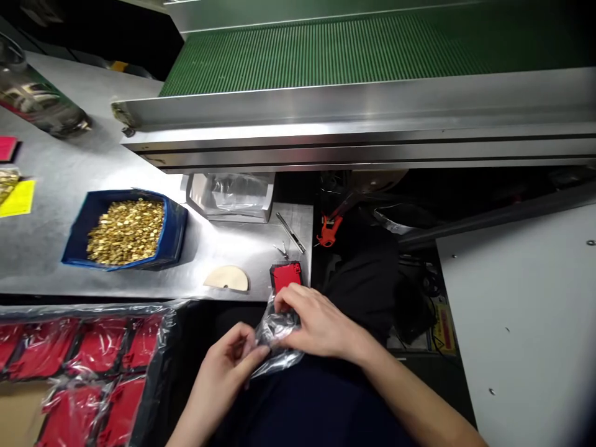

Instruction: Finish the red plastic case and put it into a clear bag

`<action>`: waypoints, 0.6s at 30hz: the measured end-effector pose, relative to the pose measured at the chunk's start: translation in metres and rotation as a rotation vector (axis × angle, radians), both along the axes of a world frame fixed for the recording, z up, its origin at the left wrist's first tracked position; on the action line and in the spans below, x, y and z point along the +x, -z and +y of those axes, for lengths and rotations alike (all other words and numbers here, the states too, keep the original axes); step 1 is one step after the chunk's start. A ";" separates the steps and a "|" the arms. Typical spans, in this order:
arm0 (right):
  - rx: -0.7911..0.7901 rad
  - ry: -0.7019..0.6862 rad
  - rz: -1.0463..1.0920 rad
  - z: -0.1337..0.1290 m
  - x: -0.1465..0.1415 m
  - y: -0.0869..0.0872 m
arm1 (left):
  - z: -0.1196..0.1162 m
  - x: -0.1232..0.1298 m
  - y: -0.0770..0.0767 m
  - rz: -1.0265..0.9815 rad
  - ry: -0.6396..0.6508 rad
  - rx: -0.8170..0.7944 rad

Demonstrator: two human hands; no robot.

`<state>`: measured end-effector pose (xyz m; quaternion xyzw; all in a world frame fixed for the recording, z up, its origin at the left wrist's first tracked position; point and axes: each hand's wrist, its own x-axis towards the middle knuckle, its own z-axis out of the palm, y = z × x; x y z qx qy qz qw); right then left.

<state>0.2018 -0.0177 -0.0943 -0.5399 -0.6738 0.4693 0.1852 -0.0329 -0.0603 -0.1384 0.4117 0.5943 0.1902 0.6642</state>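
My left hand (233, 360) pinches the near edge of a clear plastic bag (279, 360). On the bag's other side, my right hand (321, 320) is closed on the plastic near its far end. Just beyond my right fingers a flat red and black piece (286, 275) shows at the table corner; how much of it sits inside the bag is hidden. Close to it lie a slim metal cutter knife (290, 233) and a small pair of metal tweezers or clip (282, 249). A pale half-round disc (227, 278) rests at the table edge.
A blue bin (174, 233) of small brass parts stands on the metal table (41, 267). Bagged red pieces (97, 344) fill a lined crate at lower left. A metal-sided green conveyor (302, 56) crosses the back. A grey tray (237, 217) holds clear bags; a bottle (41, 99) is far left.
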 end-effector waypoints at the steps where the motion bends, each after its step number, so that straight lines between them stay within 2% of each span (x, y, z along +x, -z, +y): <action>1: -0.119 -0.022 0.130 -0.003 0.007 0.002 | -0.010 -0.011 0.006 -0.038 -0.075 -0.085; 2: -0.259 0.025 0.250 -0.009 0.014 0.006 | -0.020 -0.020 0.011 -0.075 -0.155 -0.146; 3: -0.406 0.140 0.343 -0.016 0.021 0.013 | -0.029 -0.027 0.015 -0.101 -0.236 -0.187; 5: -0.653 0.444 0.449 -0.031 0.027 0.031 | -0.041 -0.035 0.021 -0.129 -0.375 -0.238; 6: -0.732 0.546 0.486 -0.037 0.026 0.043 | -0.043 -0.035 0.024 -0.128 -0.432 -0.246; 8: -0.817 0.652 0.570 -0.045 0.015 0.065 | -0.039 -0.030 0.027 -0.115 -0.487 -0.237; 11: -0.836 0.755 0.684 -0.043 -0.008 0.090 | -0.019 -0.017 0.030 -0.060 -0.441 -0.145; 13: -0.796 0.821 0.726 -0.037 -0.019 0.096 | -0.003 -0.011 0.030 0.004 -0.369 -0.080; 15: -0.707 0.866 0.734 -0.031 -0.020 0.094 | 0.009 -0.007 0.028 0.098 -0.300 -0.013; 18: -0.468 0.970 0.675 -0.028 -0.005 0.078 | 0.029 0.005 0.027 0.181 -0.209 0.114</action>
